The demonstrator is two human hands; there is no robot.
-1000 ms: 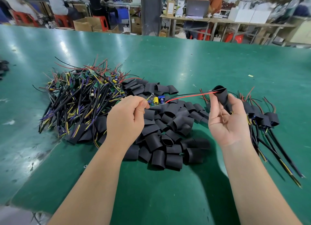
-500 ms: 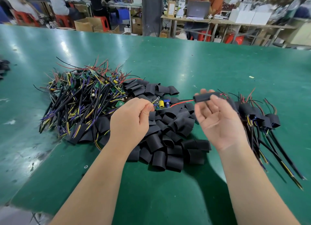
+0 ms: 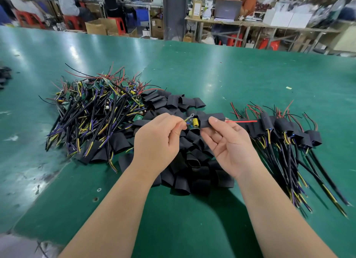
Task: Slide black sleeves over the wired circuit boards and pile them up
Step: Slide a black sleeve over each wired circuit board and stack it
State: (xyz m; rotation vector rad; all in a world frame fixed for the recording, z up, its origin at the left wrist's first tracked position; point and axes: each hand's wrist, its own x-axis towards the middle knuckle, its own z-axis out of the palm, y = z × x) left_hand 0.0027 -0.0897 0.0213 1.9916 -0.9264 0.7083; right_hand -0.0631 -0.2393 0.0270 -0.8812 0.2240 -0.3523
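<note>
The job looks like it is near its start, with a lot left to do. The left hand (image 3: 159, 140) pinches the thin wires at one end of a small circuit board (image 3: 193, 127). The right hand (image 3: 229, 146) pinches a black sleeve (image 3: 212, 119) between its thumb and fingers. Both hands hold these up over the green counter (image 3: 212, 74), right above a heap of empty sleeves (image 3: 192, 171). The open end of the sleeve is right at the board, touching a little yellow can-shaped part (image 3: 195, 122) on it. A bit of the green board shows outside the sleeve. A red wire (image 3: 242, 121) pokes out of the far end of the sleeve and points to the right. So I think this sleeve is only partly on, and it has to slide along until the board is hidden. To the right lies the done pile (image 3: 285, 130), a small bunch of boards tucked in their sleeves, with long wires trailing toward the person. To the left lies a big tangled heap of bare boards (image 3: 92, 111) with black, yellow, purple and red wires. That heap looks much bigger than the done pile. There are lots of empty sleeves too. So only a small share looks finished, and this board goes on the right pile once it is covered.
</note>
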